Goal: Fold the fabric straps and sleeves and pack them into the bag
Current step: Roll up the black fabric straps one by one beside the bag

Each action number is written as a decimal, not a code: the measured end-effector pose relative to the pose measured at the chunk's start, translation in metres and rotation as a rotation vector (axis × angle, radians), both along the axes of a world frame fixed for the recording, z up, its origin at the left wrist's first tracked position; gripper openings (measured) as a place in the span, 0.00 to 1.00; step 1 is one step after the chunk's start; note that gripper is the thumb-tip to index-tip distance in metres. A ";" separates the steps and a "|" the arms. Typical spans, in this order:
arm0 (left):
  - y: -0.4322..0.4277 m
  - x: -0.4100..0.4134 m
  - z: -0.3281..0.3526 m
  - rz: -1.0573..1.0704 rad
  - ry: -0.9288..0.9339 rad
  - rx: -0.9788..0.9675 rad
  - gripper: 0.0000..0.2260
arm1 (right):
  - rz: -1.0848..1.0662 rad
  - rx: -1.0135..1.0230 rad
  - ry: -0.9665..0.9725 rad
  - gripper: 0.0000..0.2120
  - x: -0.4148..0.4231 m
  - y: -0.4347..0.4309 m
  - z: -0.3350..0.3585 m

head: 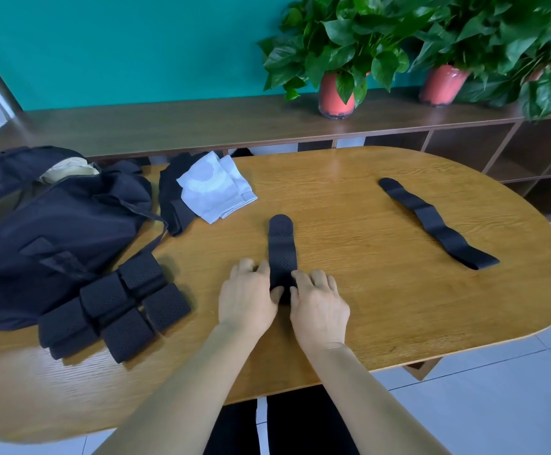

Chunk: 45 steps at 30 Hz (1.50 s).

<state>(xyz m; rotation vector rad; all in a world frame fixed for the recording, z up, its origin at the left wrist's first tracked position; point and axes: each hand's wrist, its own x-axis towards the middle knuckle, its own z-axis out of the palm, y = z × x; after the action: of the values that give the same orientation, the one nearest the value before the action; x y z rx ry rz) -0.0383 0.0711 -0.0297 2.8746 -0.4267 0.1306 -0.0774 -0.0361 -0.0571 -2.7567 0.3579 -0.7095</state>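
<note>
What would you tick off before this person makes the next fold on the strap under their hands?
1. Grip: ok. The left hand and right hand both pinch the near end of the middle strap.
2. Middle strap flat and straight: ok, it lies stretched away from the person.
3. Bag open: ok, pale lining shows at its mouth.
4. Room inside the bag: cannot tell.
5. Long strap folded: not ok, it lies stretched out on the right.
6. White sleeves packed: not ok, they lie on the table beside the bag.
</note>
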 end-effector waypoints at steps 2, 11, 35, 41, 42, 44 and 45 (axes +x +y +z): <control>0.002 0.001 -0.004 -0.129 -0.091 -0.008 0.17 | 0.015 -0.049 0.012 0.11 -0.001 0.000 0.000; 0.019 0.007 -0.005 -0.354 0.117 -0.042 0.23 | 0.183 -0.083 0.028 0.04 -0.003 -0.011 -0.005; 0.004 -0.021 -0.005 0.054 0.004 -0.145 0.18 | 0.023 -0.010 -0.057 0.11 0.002 0.008 -0.007; 0.000 -0.017 -0.005 0.076 0.022 -0.081 0.19 | 0.008 -0.066 -0.017 0.07 0.005 0.009 -0.008; 0.001 -0.016 -0.005 0.077 0.031 -0.078 0.19 | 0.010 -0.073 -0.008 0.08 0.006 0.009 -0.007; 0.001 -0.015 -0.006 0.085 0.041 -0.078 0.19 | 0.012 -0.091 0.016 0.09 0.007 0.010 -0.006; 0.001 -0.014 -0.006 0.093 0.041 -0.079 0.18 | 0.012 -0.099 0.029 0.09 0.007 0.010 -0.006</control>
<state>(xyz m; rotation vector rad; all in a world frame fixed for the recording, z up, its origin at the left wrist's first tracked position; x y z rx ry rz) -0.0528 0.0718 -0.0359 2.8140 -0.2740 0.1016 -0.0700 -0.0263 -0.0628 -2.8621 0.3206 -0.7028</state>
